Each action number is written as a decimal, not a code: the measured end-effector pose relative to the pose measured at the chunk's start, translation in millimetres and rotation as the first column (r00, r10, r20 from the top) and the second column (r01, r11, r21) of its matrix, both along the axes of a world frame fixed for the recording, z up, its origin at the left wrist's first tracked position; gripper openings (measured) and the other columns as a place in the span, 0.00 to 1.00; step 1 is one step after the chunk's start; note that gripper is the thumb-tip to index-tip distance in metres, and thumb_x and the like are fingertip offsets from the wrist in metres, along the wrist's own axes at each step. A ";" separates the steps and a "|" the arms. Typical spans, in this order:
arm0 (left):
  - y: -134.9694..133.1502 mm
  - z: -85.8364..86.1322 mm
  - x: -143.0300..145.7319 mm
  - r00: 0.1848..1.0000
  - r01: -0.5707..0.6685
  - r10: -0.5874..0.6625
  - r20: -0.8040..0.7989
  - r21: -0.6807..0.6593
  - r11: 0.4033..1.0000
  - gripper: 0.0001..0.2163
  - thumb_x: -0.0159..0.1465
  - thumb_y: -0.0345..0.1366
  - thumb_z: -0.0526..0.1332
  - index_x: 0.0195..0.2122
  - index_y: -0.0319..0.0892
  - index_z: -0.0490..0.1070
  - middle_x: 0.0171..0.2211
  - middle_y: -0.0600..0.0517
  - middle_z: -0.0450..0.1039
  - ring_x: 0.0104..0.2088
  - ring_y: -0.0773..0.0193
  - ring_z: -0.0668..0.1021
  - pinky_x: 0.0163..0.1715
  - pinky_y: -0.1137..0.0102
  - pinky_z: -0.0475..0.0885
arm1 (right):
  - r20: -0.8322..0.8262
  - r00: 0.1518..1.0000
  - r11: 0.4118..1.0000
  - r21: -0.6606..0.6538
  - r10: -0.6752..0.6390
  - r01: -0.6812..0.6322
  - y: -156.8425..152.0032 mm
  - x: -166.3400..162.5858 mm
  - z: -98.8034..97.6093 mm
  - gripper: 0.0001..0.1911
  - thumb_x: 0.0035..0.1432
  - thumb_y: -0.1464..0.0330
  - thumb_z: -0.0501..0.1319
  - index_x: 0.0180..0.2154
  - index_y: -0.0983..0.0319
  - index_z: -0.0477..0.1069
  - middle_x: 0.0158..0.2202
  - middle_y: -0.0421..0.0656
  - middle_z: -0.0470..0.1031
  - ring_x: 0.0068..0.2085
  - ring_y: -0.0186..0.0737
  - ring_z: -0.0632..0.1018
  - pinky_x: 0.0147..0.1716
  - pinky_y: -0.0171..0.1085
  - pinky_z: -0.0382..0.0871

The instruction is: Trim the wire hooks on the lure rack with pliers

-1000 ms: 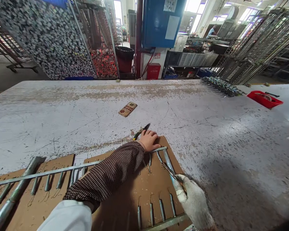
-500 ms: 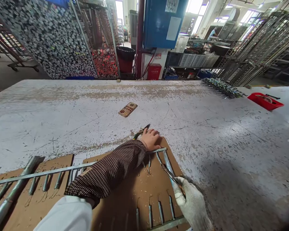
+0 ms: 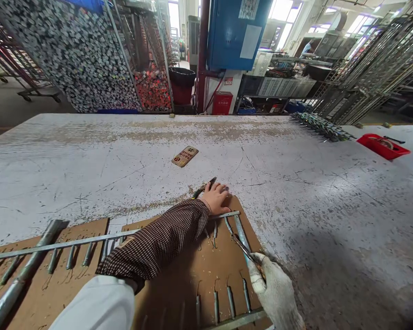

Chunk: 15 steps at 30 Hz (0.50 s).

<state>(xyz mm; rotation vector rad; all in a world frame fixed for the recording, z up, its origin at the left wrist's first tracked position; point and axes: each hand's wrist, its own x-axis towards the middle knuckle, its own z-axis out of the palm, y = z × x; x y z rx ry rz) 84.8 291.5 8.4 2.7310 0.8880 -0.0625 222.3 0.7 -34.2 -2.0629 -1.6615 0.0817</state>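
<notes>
My left hand (image 3: 216, 198), bare below a checked sleeve, lies fingers down on the far edge of a brown cardboard sheet (image 3: 192, 270), over the end of a long flat metal bar (image 3: 89, 240). Small grey pins (image 3: 70, 257) hang from that bar. A green-handled tool (image 3: 203, 187) pokes out from behind the hand. My right hand (image 3: 274, 291), in a white glove, is closed on a thin metal tool (image 3: 242, 246) whose tip points up-left at the pins beside the bar's end. A second bar (image 3: 239, 318) with pins (image 3: 230, 300) lies nearest me.
The work lies on a worn white table (image 3: 296, 192). On it are a brown tag (image 3: 185, 156), a red tray (image 3: 382, 145) and a bundle of rods (image 3: 320, 124) at the far right. A thick pipe (image 3: 20, 279) lies at left. Racks, a blue cabinet and a dark bin stand behind.
Almost nothing: the view has drifted slightly and my gloved right hand with its tool has shifted a little. My left hand stays in place.
</notes>
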 end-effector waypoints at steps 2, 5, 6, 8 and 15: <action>5.6 -1.1 -11.3 1.000 0.012 -0.012 -0.025 -0.009 1.000 0.36 0.57 0.59 0.66 0.63 0.46 0.65 0.70 0.38 0.54 0.70 0.38 0.53 0.65 0.34 0.44 | -0.011 1.000 1.000 -0.006 -0.009 0.009 0.0 -0.5 -0.4 0.16 0.69 0.58 0.51 0.45 0.58 0.74 0.34 0.44 0.79 0.32 0.43 0.78 0.33 0.38 0.69; 10.6 1.0 -27.2 0.999 0.012 -0.011 -0.050 0.031 0.999 0.38 0.54 0.56 0.69 0.63 0.45 0.65 0.70 0.38 0.52 0.70 0.37 0.52 0.66 0.35 0.42 | -0.025 0.999 1.000 0.002 -0.021 0.021 1.1 -1.7 -0.7 0.17 0.70 0.57 0.51 0.45 0.58 0.74 0.34 0.44 0.80 0.32 0.43 0.78 0.34 0.39 0.69; 10.0 1.8 -28.9 0.999 0.000 0.002 -0.047 0.046 0.999 0.37 0.55 0.55 0.69 0.62 0.45 0.65 0.70 0.38 0.52 0.70 0.38 0.53 0.66 0.36 0.42 | -0.025 1.000 1.000 0.012 -0.019 0.020 1.5 -1.9 -0.5 0.17 0.70 0.57 0.51 0.45 0.59 0.74 0.34 0.44 0.80 0.33 0.43 0.79 0.34 0.39 0.69; 6.0 2.2 -25.5 0.999 -0.038 0.039 -0.014 0.062 0.997 0.33 0.58 0.53 0.67 0.62 0.45 0.66 0.69 0.39 0.55 0.70 0.40 0.54 0.67 0.38 0.45 | -0.022 1.000 0.999 0.035 -0.017 0.018 2.2 -1.8 0.3 0.18 0.70 0.57 0.51 0.44 0.59 0.75 0.34 0.44 0.80 0.33 0.43 0.79 0.35 0.38 0.69; -1.4 -0.2 -9.7 0.999 0.010 -0.008 -0.034 0.057 0.998 0.33 0.59 0.55 0.66 0.62 0.45 0.66 0.69 0.39 0.54 0.70 0.41 0.54 0.66 0.37 0.44 | 0.010 1.000 1.000 0.007 -0.026 0.026 1.5 -1.1 1.7 0.20 0.71 0.55 0.50 0.45 0.60 0.75 0.35 0.45 0.81 0.32 0.43 0.79 0.33 0.39 0.69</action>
